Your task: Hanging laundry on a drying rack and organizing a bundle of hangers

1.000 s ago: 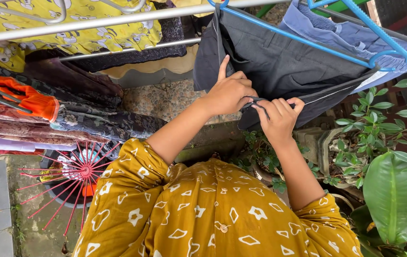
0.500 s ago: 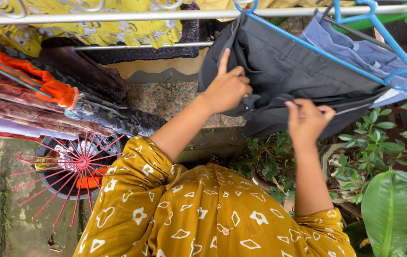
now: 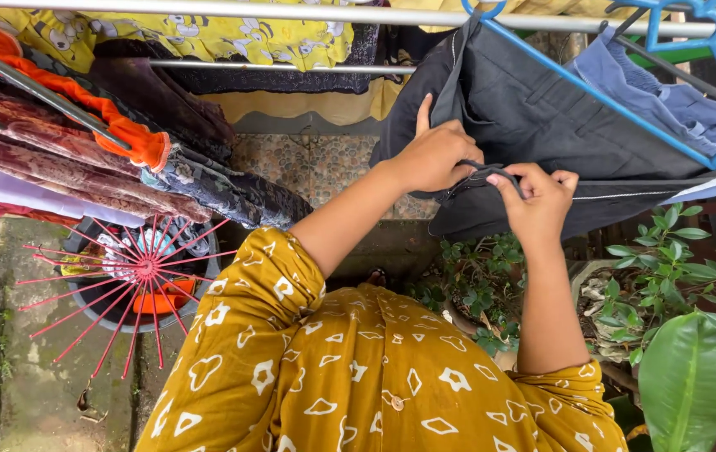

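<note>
Both hands on the dark trousers

Up at the rail (image 3: 291,12), dark trousers (image 3: 542,117) hang on a blue hanger (image 3: 592,88). The left hand (image 3: 435,155) pinches their lower edge, forefinger pointing up. The right hand (image 3: 538,201), fingers curled tight, grips the same edge just beside it. A red spoked rack (image 3: 136,276) sits below left; plants (image 3: 684,276) right.

Soft overcast daylight, faint shadows, sharp w/ wide-angle distortion
</note>
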